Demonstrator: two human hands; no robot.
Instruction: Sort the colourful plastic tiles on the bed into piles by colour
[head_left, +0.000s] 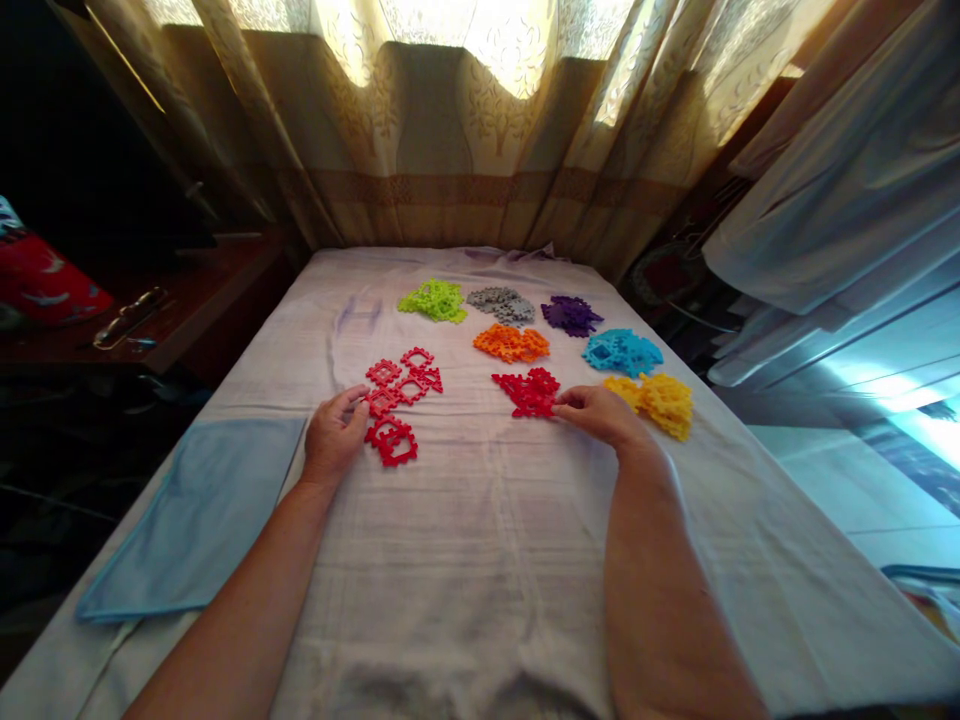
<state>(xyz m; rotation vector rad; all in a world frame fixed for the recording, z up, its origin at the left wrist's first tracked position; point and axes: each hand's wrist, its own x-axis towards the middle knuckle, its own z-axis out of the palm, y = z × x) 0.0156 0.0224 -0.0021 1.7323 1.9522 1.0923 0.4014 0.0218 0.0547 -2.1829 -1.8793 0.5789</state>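
Observation:
On the left, several red plastic interlocking pieces (pixel 410 390), mostly open square frames, lie flat in a loose group. My left hand (pixel 335 437) is at the left edge of this group, its thumb and curled fingers closed on the rim of a red piece. To the right is a small heap of red interlocking pieces (pixel 531 391). My right hand (pixel 600 413) reaches in from the right, with thumb and forefinger pinching a red piece at the heap's right edge. The lower fingers of both hands are partly hidden.
Heaps of lime green (pixel 433 301), grey (pixel 501 304), purple (pixel 571 315), orange (pixel 511 343), blue (pixel 623 352) and yellow pieces (pixel 664 404) lie around the red heap. A folded light-blue cloth (pixel 199 510) covers the table's left side. Patterned curtains (pixel 427 130) hang behind.

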